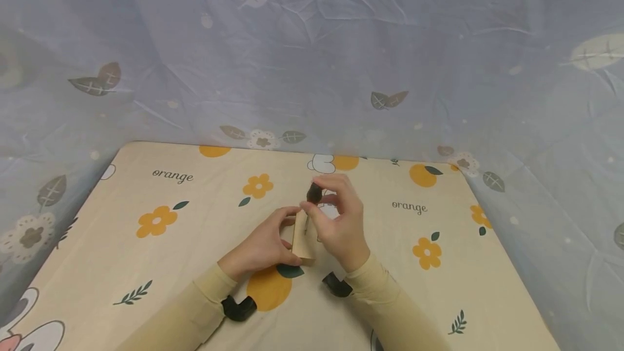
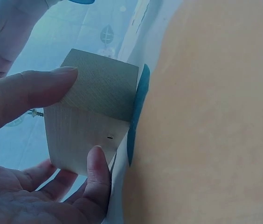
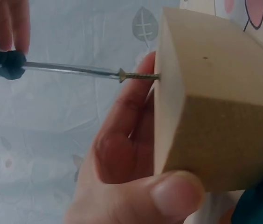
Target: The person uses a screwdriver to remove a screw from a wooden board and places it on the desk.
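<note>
A pale wooden block (image 1: 302, 245) stands on the patterned cloth, and my left hand (image 1: 260, 244) grips its sides between thumb and fingers. Above it, my right hand (image 1: 343, 226) pinches the dark handle of a screwdriver (image 1: 314, 193) at its top. In the right wrist view the screwdriver's metal shaft (image 3: 71, 68) meets the head of a screw (image 3: 138, 76), roughly in line with it. The screw's tip is in the block's upper face, and most of its thread still shows. A small hole (image 3: 205, 58) marks one side face of the block.
A cream cloth (image 1: 205, 199) printed with oranges, flowers and words covers the table. Behind and beside it hangs a grey-blue curtain (image 1: 312, 69) with leaf prints. Black curved pieces (image 1: 239, 308) show by both forearms.
</note>
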### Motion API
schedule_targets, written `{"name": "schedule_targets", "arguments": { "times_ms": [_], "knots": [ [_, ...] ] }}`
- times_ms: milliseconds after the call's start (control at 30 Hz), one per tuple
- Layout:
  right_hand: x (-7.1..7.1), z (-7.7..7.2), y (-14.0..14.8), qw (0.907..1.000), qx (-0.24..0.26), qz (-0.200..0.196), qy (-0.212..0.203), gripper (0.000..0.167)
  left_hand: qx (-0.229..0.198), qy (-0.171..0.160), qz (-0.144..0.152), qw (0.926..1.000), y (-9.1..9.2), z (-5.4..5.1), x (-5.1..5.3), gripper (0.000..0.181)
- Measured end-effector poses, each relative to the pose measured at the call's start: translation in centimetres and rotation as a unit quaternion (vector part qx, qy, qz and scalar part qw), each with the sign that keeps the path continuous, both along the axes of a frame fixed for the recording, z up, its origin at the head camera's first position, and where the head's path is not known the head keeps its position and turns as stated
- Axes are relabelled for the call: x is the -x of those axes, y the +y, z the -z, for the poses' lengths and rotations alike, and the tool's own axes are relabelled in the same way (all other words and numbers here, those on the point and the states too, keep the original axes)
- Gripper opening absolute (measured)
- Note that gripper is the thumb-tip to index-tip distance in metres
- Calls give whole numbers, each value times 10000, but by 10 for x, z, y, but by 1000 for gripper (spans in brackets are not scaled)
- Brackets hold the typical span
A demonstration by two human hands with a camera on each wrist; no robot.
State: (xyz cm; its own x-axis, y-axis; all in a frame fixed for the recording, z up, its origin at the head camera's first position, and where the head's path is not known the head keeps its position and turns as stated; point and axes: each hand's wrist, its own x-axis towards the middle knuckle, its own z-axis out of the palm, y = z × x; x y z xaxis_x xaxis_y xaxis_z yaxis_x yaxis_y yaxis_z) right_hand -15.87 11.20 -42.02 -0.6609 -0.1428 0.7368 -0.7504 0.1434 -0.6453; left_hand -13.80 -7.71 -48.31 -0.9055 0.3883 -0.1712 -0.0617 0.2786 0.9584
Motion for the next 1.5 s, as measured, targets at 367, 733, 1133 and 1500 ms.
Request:
{"name": "schedule_targets", "arguments": {
  "times_ms": [367, 733, 1133, 1500],
  "knots": [
    [-5, -5, -1, 9973, -265, 559, 391, 42, -69, 64, 68, 9999, 0, 1, 0, 112],
    [-8, -10, -2, 9977, -405, 388, 375, 40, -65, 32, 88, 9999, 0, 2, 1, 113],
    [-5, -11, 3, 9982, -575, 69, 166, 40, 33, 7, 47, 10000, -1, 2, 0, 112],
    [-3, -8, -1, 9966, -593, 461, 342, 53, 48, -25, 58, 10000, -2, 1, 0, 109]
  ]
}}
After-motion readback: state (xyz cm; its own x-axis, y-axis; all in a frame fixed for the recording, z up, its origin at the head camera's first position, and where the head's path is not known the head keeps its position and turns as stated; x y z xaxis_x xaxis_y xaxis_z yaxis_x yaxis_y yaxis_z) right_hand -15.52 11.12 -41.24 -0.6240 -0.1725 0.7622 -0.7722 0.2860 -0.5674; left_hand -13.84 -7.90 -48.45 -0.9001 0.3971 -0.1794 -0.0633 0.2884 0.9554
